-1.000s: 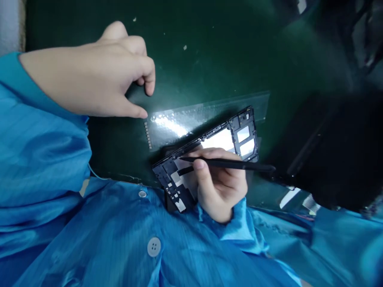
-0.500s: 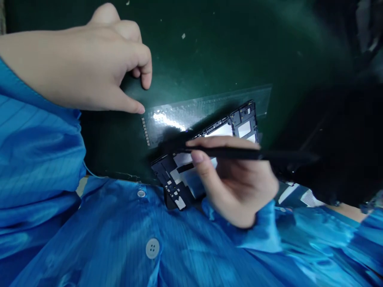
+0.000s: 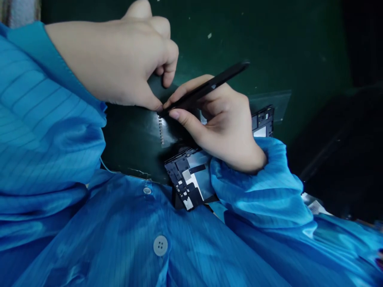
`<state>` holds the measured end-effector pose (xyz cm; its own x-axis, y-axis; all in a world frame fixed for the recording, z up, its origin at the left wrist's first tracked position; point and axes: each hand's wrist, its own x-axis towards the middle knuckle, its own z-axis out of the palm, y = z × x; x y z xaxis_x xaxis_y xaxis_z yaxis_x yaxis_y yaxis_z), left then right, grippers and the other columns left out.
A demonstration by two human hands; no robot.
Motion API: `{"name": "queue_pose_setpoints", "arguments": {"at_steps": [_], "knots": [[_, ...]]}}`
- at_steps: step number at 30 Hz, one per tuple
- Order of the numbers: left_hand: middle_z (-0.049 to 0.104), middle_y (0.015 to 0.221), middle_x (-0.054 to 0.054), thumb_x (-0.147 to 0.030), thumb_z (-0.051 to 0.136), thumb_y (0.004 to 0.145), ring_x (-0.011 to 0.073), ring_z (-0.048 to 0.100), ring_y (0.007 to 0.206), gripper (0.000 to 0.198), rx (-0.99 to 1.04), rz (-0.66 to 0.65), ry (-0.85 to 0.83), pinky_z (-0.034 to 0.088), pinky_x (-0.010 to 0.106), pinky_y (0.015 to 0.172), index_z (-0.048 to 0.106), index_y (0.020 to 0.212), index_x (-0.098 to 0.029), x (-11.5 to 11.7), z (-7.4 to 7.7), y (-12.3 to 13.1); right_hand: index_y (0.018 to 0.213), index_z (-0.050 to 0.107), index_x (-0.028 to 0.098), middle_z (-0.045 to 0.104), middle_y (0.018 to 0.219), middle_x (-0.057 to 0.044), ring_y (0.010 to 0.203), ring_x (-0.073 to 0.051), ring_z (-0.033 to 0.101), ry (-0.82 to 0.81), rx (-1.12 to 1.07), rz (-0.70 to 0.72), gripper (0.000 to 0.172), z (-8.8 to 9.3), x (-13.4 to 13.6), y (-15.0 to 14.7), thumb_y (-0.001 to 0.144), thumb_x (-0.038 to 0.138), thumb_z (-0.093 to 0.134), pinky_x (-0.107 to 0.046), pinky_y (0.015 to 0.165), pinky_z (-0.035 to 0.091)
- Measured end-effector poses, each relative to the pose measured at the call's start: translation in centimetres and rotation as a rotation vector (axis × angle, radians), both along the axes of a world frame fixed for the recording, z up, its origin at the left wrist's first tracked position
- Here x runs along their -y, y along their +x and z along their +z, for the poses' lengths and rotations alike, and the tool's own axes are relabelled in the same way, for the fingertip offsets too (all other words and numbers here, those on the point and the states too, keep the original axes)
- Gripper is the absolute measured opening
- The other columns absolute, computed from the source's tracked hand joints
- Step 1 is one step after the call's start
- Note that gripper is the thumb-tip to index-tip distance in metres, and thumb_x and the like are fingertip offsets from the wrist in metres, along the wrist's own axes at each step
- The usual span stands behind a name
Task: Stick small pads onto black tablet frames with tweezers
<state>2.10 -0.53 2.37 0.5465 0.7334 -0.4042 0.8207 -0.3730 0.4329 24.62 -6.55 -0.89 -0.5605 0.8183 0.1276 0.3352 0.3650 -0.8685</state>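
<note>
My left hand (image 3: 128, 63) is over the dark green mat, its thumb tip at the upper end of a row of small pale pieces (image 3: 161, 132). Its other fingers are curled, apart from the thumb. Black tweezers (image 3: 216, 79) are pinched in my right hand (image 3: 229, 123), their tips beside my left thumb at the top of that row. The pieces lie along the left end of a clear plastic sheet (image 3: 273, 103), mostly covered by my right hand. A black device frame (image 3: 182, 175) with white and silver patches lies tilted under my right forearm, its middle hidden.
The green mat (image 3: 278, 44) has a few pale scraps (image 3: 209, 36) on it. Something large and dark (image 3: 338, 159) stands at the right, its form unclear. The front edge of the mat meets my blue coat (image 3: 125, 223).
My right hand has moved left and up with the tweezers, from above the device frame to the row of pieces by my left thumb. The whole view has shifted slightly.
</note>
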Motion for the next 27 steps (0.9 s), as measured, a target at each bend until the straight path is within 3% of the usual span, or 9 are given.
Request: {"name": "queue_pose_setpoints", "arguments": {"at_steps": [3, 6, 10, 12, 14, 17, 21, 25, 27], "knots": [[0.054, 0.126, 0.010, -0.100, 0.042, 0.066, 0.0451, 0.041, 0.150, 0.097, -0.033, 0.004, -0.006, 0.048, 0.059, 0.118, 0.071, 0.107, -0.018, 0.1, -0.1, 0.0, 0.110, 0.074, 0.030, 0.083, 0.118, -0.004, 0.106, -0.024, 0.083, 0.020, 0.011, 0.028, 0.012, 0.2, -0.6, -0.1, 0.104, 0.038, 0.079, -0.042, 0.099, 0.072], [0.053, 0.128, 0.010, -0.095, 0.043, 0.075, 0.0449, 0.040, 0.153, 0.092, -0.048, 0.001, 0.011, 0.048, 0.059, 0.120, 0.072, 0.111, -0.016, 0.3, -0.4, 0.0, 0.107, 0.075, 0.030, 0.084, 0.111, -0.001, 0.100, -0.022, 0.083, -0.102, -0.071, -0.015, 0.012, 0.7, -0.4, 0.2, 0.102, 0.037, 0.083, -0.038, 0.093, 0.072], [0.055, 0.125, 0.012, -0.110, 0.020, 0.063, 0.0494, 0.040, 0.153, 0.117, 0.007, 0.003, 0.046, 0.046, 0.064, 0.120, 0.072, 0.110, -0.017, 0.2, -1.0, -0.1, 0.111, 0.080, 0.025, 0.081, 0.098, 0.000, 0.086, -0.016, 0.079, -0.169, -0.342, -0.324, 0.012, 1.8, 3.3, 1.8, 0.100, 0.021, 0.082, -0.031, 0.081, 0.069], [0.055, 0.123, 0.014, -0.113, 0.004, 0.058, 0.0517, 0.042, 0.152, 0.130, 0.030, -0.008, 0.069, 0.046, 0.068, 0.119, 0.073, 0.111, -0.017, 0.1, -1.3, -0.3, 0.111, 0.081, 0.025, 0.079, 0.097, 0.000, 0.086, -0.016, 0.078, -0.135, -0.340, -0.524, 0.015, 1.9, 6.1, 2.7, 0.099, 0.016, 0.080, -0.031, 0.081, 0.068], [0.055, 0.122, 0.013, -0.115, 0.000, 0.055, 0.0525, 0.044, 0.152, 0.135, 0.034, -0.011, 0.094, 0.047, 0.070, 0.117, 0.074, 0.111, -0.017, 0.1, -1.5, -0.6, 0.114, 0.080, 0.027, 0.079, 0.098, -0.001, 0.089, -0.017, 0.079, -0.077, -0.291, -0.643, 0.017, 1.5, 8.7, 3.3, 0.100, 0.017, 0.079, -0.033, 0.082, 0.068], [0.055, 0.119, 0.010, -0.116, 0.005, 0.056, 0.0516, 0.047, 0.150, 0.133, 0.071, -0.010, 0.168, 0.047, 0.067, 0.114, 0.074, 0.110, -0.017, 0.2, -2.0, -0.9, 0.120, 0.077, 0.026, 0.079, 0.102, -0.003, 0.092, -0.019, 0.080, 0.047, -0.253, -0.631, 0.020, 0.2, 10.6, 3.4, 0.102, 0.018, 0.077, -0.036, 0.082, 0.069], [0.055, 0.115, 0.010, -0.114, 0.015, 0.057, 0.0487, 0.051, 0.145, 0.124, 0.085, -0.039, 0.193, 0.045, 0.061, 0.111, 0.074, 0.106, -0.017, -0.6, -3.3, -1.5, 0.121, 0.075, 0.025, 0.078, 0.104, -0.005, 0.096, -0.021, 0.078, 0.101, -0.205, -0.593, 0.020, -0.6, 10.6, 3.2, 0.104, 0.016, 0.073, -0.037, 0.081, 0.069], [0.057, 0.094, 0.005, -0.115, 0.030, 0.053, 0.0289, 0.064, 0.110, 0.118, 0.073, -0.057, 0.205, 0.036, 0.064, 0.117, 0.077, 0.106, -0.020, -1.8, -4.8, -2.1, 0.124, 0.072, 0.029, 0.078, 0.104, -0.006, 0.096, -0.024, 0.078, 0.136, -0.116, -0.562, 0.026, -0.1, 10.7, 3.4, 0.104, 0.013, 0.071, -0.042, 0.078, 0.069], [0.055, 0.088, 0.003, -0.115, 0.030, 0.053, 0.0251, 0.064, 0.103, 0.119, 0.078, -0.070, 0.204, 0.034, 0.065, 0.120, 0.078, 0.108, -0.021, -1.6, -4.7, -2.1, 0.125, 0.072, 0.030, 0.078, 0.105, -0.007, 0.096, -0.025, 0.078, 0.161, -0.056, -0.507, 0.030, 0.8, 10.6, 3.6, 0.102, 0.011, 0.073, -0.045, 0.079, 0.070]]}}
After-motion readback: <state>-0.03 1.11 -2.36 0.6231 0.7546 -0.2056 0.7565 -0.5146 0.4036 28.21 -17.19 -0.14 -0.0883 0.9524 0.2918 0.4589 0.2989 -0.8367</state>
